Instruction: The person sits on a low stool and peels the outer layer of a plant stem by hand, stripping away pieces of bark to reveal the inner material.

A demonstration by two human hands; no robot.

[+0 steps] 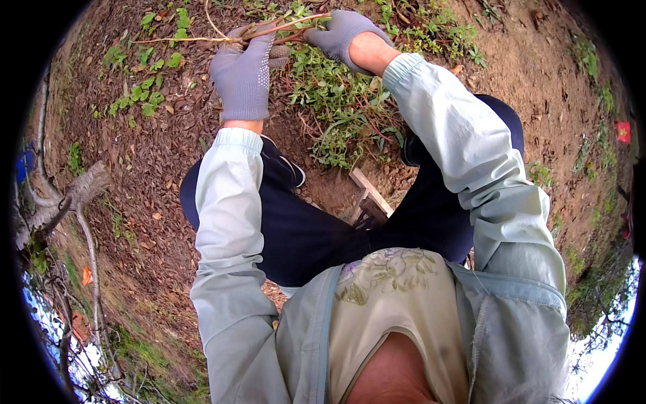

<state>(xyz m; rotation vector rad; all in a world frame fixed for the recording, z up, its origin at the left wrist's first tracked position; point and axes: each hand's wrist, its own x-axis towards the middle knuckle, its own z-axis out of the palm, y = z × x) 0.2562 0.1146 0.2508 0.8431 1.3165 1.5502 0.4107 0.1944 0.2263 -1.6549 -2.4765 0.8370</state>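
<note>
Both hands wear grey knitted gloves with pale rubber dots. My left hand (245, 76) is closed around a small bundle of reddish-brown stems (287, 26) at the top of the view, and a thin pale root sticks out to its left. At the stems' right end my right hand (345, 38) grips them too; its fingertips are partly hidden. Below and between the hands lies a heap of leafy green weeds (343, 101) with reddish stems on the soil.
A low wooden stool (371, 192) shows between my legs. Small green plants (146, 96) grow in the leaf litter at the left. A cut branch (91, 184) with bare limbs lies at the far left. A red scrap (623, 132) is at the far right.
</note>
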